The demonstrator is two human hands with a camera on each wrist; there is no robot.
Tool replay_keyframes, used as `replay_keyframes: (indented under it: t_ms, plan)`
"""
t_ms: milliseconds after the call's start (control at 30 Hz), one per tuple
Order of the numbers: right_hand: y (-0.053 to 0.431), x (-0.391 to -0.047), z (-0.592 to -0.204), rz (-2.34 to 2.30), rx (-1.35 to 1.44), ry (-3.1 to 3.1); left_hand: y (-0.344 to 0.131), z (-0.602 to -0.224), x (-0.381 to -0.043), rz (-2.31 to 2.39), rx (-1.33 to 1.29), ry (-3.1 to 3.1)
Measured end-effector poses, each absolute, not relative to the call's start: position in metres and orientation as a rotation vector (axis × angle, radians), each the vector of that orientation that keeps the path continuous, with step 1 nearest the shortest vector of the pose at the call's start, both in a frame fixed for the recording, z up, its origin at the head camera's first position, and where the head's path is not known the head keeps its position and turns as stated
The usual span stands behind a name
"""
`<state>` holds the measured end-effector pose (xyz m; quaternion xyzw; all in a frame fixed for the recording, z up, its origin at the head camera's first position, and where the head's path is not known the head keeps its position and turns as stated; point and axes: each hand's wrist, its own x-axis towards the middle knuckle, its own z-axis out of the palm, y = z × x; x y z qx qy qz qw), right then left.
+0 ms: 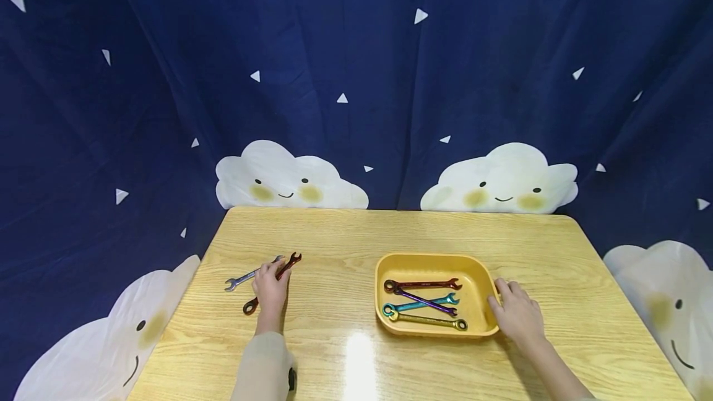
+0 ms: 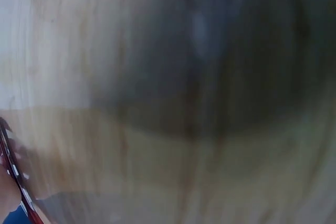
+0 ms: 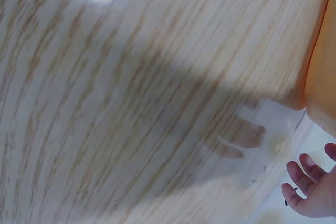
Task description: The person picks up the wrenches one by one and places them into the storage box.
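On the left of the table, my left hand [image 1: 271,289] grips a red combination wrench [image 1: 250,307] around its middle, the two ends showing either side of the hand. A silver-blue wrench [image 1: 241,280] lies just beyond, partly hidden by the fingers. In the left wrist view the red wrench [image 2: 20,179] shows at the left edge against the fingers. My right hand [image 1: 519,315] is at the right end of a yellow tray [image 1: 434,258], thumb at the rim, fingers loosely spread. Inside the tray lie a red wrench [image 1: 426,285], a teal wrench [image 1: 420,305], a purple wrench [image 1: 427,302] and a gold wrench [image 1: 429,320].
The light wood table [image 1: 328,302] has bare wood between the left-hand wrenches and the tray. A dark blue curtain [image 1: 356,67] with white clouds and triangles hangs behind and at both sides of it.
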<state>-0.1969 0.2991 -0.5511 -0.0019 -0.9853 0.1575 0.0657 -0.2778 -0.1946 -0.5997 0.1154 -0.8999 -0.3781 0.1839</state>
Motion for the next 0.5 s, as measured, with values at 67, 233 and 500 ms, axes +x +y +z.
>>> replay_keyframes:
  t_ms: [67, 233, 500]
  plan:
    - [0.2992, -0.1968, -0.5511, 0.479, -0.007, -2.971, -0.1941, -0.6005, -0.2777, -1.045, 0.328, -2.540]
    - [0.2997, -0.1969, -0.5515, 0.480, -0.011, -2.973, -0.1926, -0.6023, -0.2784, -0.994, 0.333, -2.541]
    - [0.3000, -0.1975, -0.5528, 0.478, -0.014, -2.972, -0.1914, -0.6019, -0.2785, -0.966, 0.343, -2.542]
